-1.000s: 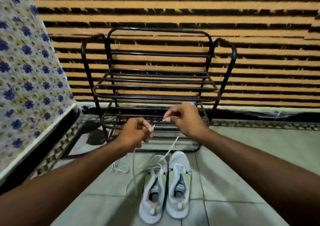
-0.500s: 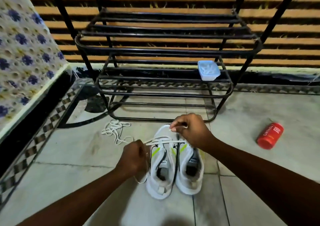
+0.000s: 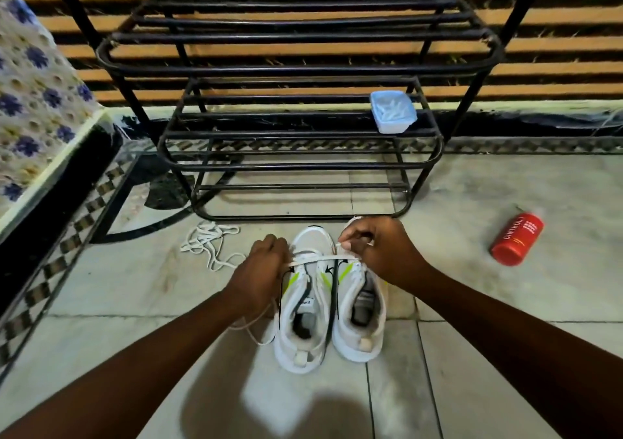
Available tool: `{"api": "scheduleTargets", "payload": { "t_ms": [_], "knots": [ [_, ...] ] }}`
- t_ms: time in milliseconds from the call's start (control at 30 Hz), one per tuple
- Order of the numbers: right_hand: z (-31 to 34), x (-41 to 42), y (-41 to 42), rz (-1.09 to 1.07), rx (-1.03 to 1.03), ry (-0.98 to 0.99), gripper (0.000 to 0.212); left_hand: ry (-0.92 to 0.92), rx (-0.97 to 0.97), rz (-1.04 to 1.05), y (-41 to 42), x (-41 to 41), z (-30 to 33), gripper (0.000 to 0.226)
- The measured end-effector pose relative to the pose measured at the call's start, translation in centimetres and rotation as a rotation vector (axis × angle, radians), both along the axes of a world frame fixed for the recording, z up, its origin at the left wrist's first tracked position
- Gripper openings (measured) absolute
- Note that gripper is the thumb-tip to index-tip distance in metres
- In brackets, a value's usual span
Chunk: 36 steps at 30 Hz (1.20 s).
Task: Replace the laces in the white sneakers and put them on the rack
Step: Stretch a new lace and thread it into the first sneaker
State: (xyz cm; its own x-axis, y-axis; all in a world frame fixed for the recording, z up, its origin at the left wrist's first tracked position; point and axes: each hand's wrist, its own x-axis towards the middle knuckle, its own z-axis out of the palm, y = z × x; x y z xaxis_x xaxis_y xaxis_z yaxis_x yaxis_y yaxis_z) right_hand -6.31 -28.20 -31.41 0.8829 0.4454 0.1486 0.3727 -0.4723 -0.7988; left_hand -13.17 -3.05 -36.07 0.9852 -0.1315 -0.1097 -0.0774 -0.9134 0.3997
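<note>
Both grips pinch flat white lace (image 3: pixel 320 259), seemingly taut.

2 sneakers (image 3: pixel 332 307) side by side on floor (image 3: pixel 472 320), toes toward rack (image 3: pixel 296 68), which stands just behind them w/ wall beyond. L hand (image 3: pixel 261 275) at left sneaker's outer side, R hand (image 3: pixel 381 253) over right sneaker's toe; lace (image 3: pixel 320 259) stretched across both shoes btwn the hands, loose end trailing left of left sneaker. Spare lace pile (image 3: pixel 207 241) on floor, left of shoes, near rack's front. Small tub (image 3: pixel 392 111) on a lower rack shelf, right end. Can (image 3: pixel 517 243) lying on floor, well right of shoes. Bed (image 3: pixel 30 108) at far left.
</note>
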Motion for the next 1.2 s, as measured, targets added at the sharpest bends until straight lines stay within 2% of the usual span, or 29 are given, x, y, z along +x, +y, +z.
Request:
{"api": "scheduleTargets", "payload": {
  "t_ms": [67,100,133,200,233,333,467,533,667,767,833,1000,1100,1200],
  "knots": [
    [0.1,0.2,-0.6,-0.053,0.03,0.013,0.023,-0.01,0.058,-0.077,-0.7,1.3,2.0,0.021],
    [0.2,0.2,-0.8,-0.081,0.052,0.018,0.026,-0.034,-0.001,-0.064,-1.5,2.2,3.2,0.018],
    [0.4,0.4,-1.0,-0.107,0.069,0.002,0.029,-0.068,-0.119,-0.055,-2.2,3.2,4.2,0.017],
    [1.0,0.8,-1.2,-0.162,0.089,-0.077,0.028,-0.171,-0.366,-0.056,-3.9,5.3,6.1,0.034],
    [1.3,0.9,-1.4,-0.188,0.095,-0.117,0.025,-0.199,-0.464,-0.05,-4.6,6.2,6.6,0.034],
    [1.8,1.1,-1.9,-0.244,0.139,-0.135,0.017,-0.231,-0.606,0.007,-6.1,7.4,7.2,0.023],
    [1.0,1.1,-1.9,-0.253,0.109,-0.138,0.017,-0.247,-0.519,0.106,-4.7,6.1,4.9,0.036],
    [0.4,0.7,-1.5,-0.226,0.097,-0.125,0.017,-0.276,-0.454,0.159,-3.6,4.6,3.6,0.031],
    [-0.9,-0.1,-0.1,-0.135,0.089,-0.071,0.02,-0.08,-0.499,0.323,-3.5,0.1,2.6,0.018],
    [-1.8,-0.8,1.6,-0.11,0.106,0.006,0.021,0.129,-0.559,0.368,-3.6,-2.4,2.2,0.048],
    [-2.1,-1.4,2.7,-0.093,0.099,0.058,0.018,0.17,-0.53,0.378,-3.7,-2.9,1.7,0.058],
    [-3.4,-2.1,5.3,-0.082,0.006,0.12,0.02,0.05,-0.395,0.413,-4.4,-3.0,1.0,0.026],
    [-4.6,-2.4,6.2,-0.107,-0.068,0.111,0.025,0.006,-0.487,0.47,-4.6,-3.5,0.9,0.018],
    [-5.9,-2.8,6.9,-0.141,-0.108,0.046,0.027,0.099,-0.687,0.569,-4.1,-3.9,0.1,0.026]
  ]
}}
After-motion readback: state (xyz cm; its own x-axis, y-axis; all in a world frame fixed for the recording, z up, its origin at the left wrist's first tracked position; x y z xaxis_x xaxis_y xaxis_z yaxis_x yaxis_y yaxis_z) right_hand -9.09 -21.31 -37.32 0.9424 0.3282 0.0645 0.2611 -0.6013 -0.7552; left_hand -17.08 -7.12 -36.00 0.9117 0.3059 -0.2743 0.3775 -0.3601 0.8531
